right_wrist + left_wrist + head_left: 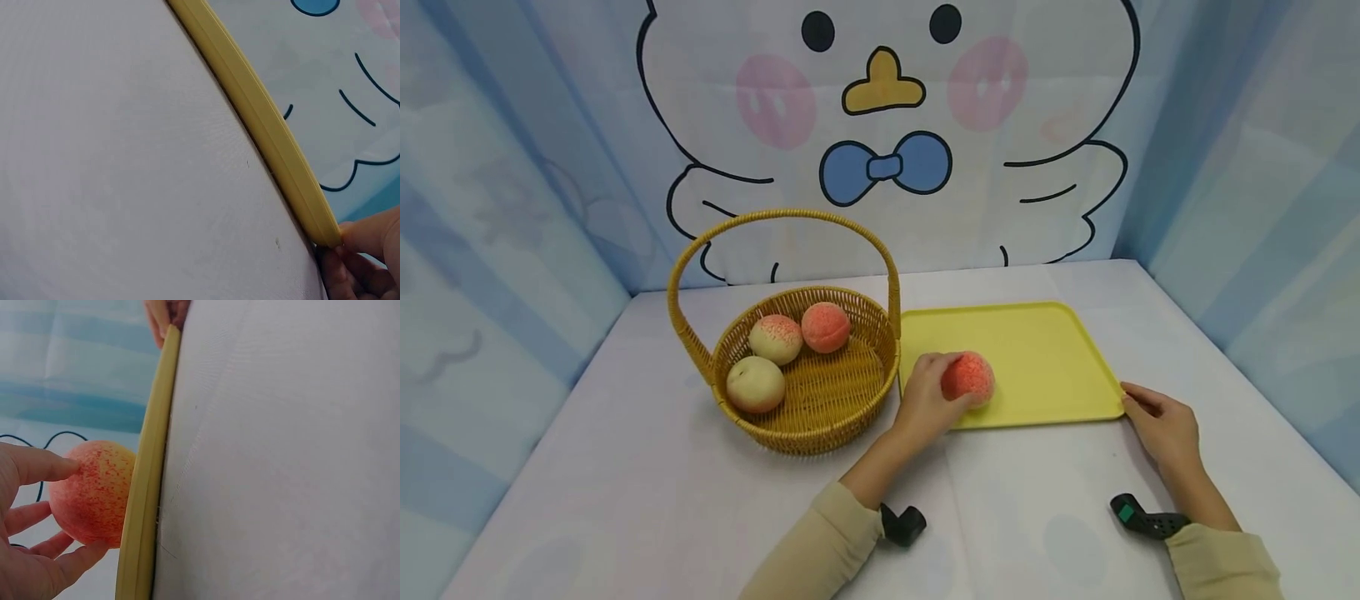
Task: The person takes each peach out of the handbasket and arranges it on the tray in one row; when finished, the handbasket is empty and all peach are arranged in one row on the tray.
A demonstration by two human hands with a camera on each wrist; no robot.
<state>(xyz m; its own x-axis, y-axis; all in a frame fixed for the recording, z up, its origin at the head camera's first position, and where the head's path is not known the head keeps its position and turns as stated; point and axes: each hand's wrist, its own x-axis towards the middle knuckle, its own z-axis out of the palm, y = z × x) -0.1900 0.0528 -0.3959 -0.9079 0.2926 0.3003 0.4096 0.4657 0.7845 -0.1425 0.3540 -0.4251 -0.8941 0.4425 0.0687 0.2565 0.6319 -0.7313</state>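
Note:
A red speckled peach [972, 379] is at the front left part of the yellow tray [1037, 358]. My left hand [927, 402] grips this peach from its left side. In the left wrist view the thumb and fingers curl round the peach [94, 494], just behind the tray's rim [145, 487]; whether its underside touches the tray is hidden. At the tray's front right corner, my right hand [1168, 429] pinches the edge. The right wrist view shows the thumb on top of the tray corner [322, 228], with the fingers lower down, partly hidden.
Left of the tray stands a woven basket [808, 440] with a tall arched handle [786, 214]. It holds a red peach [826, 327], a cream-and-red peach [775, 340] and a pale peach [756, 387]. Printed cloth [880, 233] walls the white table [647, 500] at back and sides.

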